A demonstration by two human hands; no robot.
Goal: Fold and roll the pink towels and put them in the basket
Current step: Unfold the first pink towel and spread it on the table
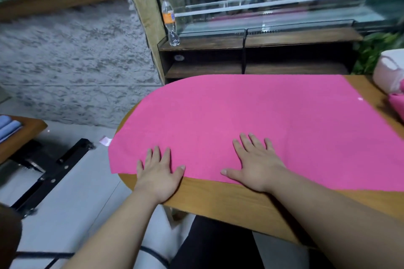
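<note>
A pink towel (258,120) lies spread flat over most of the wooden table (220,199). My left hand (158,172) presses flat on its near left corner, fingers straight, palm partly on the bare table edge. My right hand (256,165) lies flat on the towel's near edge, fingers spread. At the far right edge stands a pale pink basket (388,70), and a bit of more pink cloth (396,102) shows just in front of it.
Behind the table is a wooden shelf unit with a glass display case (262,6). A plastic bottle (170,22) stands on its left end. Green leaves (371,50) show at the right. A low table with blue cloths (8,129) is at the left.
</note>
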